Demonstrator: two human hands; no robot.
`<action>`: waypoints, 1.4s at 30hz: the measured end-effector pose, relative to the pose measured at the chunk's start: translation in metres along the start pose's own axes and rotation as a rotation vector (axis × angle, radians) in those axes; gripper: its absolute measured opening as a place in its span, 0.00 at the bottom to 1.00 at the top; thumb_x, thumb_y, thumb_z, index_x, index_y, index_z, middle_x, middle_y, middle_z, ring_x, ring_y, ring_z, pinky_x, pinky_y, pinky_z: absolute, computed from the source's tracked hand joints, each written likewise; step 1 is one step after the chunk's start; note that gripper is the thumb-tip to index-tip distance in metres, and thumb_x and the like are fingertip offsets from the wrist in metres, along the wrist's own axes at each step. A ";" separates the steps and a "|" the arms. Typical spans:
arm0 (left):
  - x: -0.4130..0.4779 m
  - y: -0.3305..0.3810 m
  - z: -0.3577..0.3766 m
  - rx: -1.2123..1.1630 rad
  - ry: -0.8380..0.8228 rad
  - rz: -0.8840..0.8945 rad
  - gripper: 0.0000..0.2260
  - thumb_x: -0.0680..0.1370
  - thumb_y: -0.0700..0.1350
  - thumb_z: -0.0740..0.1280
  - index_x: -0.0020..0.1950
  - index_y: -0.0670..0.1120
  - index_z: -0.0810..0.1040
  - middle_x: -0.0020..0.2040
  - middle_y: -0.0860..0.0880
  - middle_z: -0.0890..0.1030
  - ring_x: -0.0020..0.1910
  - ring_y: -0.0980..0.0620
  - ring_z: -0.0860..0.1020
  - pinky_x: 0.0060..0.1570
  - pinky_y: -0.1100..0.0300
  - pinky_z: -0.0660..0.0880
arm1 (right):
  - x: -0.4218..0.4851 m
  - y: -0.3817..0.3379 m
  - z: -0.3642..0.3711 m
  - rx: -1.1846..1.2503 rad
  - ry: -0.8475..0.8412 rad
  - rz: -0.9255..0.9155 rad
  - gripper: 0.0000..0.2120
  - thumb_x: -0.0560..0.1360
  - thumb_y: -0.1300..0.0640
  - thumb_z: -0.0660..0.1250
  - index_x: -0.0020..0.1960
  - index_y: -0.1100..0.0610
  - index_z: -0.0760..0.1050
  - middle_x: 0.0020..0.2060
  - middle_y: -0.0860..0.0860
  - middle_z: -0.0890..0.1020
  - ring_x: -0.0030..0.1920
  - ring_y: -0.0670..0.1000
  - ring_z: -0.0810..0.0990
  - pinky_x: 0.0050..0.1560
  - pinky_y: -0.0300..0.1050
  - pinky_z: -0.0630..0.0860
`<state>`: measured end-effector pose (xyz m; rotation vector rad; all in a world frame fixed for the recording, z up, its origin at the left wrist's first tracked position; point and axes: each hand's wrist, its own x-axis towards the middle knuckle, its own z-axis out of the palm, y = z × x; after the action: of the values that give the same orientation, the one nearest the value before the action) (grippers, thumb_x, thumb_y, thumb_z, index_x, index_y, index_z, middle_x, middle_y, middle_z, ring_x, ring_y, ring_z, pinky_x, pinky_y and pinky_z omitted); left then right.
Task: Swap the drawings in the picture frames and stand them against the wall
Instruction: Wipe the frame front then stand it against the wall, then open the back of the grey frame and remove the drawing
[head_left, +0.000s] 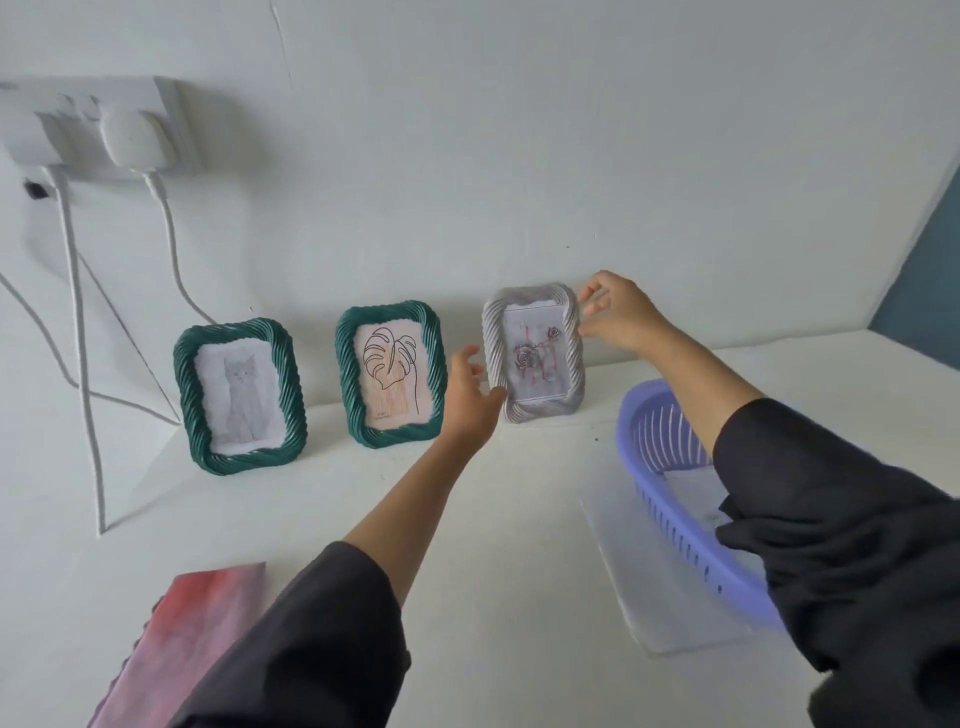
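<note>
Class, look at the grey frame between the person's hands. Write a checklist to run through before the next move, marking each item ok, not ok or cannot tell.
1. Grey frame stands upright on the table: ok.
2. Its back rests against the wall: cannot tell; the back is hidden.
3. Rose drawing sits inside it: ok.
4. Right hand at its top right corner, left hand at its lower left edge: ok.
5. Green leaf frame stands apart from it: ok.
6. Purple basket stands apart from it: ok.
</note>
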<state>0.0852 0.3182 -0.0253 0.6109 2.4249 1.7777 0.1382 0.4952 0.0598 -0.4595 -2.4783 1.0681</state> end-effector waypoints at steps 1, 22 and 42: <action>0.007 0.000 0.006 0.011 -0.017 -0.014 0.27 0.75 0.35 0.64 0.72 0.45 0.59 0.64 0.42 0.69 0.64 0.46 0.69 0.63 0.51 0.70 | 0.004 0.011 -0.004 0.015 0.003 0.002 0.15 0.67 0.69 0.67 0.46 0.52 0.72 0.48 0.54 0.73 0.48 0.51 0.72 0.47 0.42 0.67; 0.055 -0.019 0.027 0.117 0.103 0.033 0.16 0.75 0.29 0.61 0.56 0.44 0.79 0.38 0.50 0.73 0.37 0.52 0.72 0.37 0.66 0.74 | 0.051 0.089 0.024 0.213 -0.099 -0.057 0.14 0.67 0.73 0.67 0.45 0.56 0.76 0.38 0.47 0.74 0.44 0.52 0.74 0.43 0.49 0.79; -0.075 -0.002 -0.087 -0.309 -0.020 -0.250 0.13 0.75 0.32 0.60 0.44 0.49 0.75 0.37 0.48 0.75 0.33 0.52 0.72 0.34 0.63 0.71 | -0.096 -0.040 0.027 0.466 -0.410 0.119 0.14 0.72 0.72 0.63 0.52 0.56 0.73 0.35 0.50 0.73 0.32 0.45 0.76 0.32 0.40 0.79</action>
<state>0.1287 0.2127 -0.0114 0.2797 2.0431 1.9637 0.2029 0.4095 0.0507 -0.2628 -2.4283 1.8877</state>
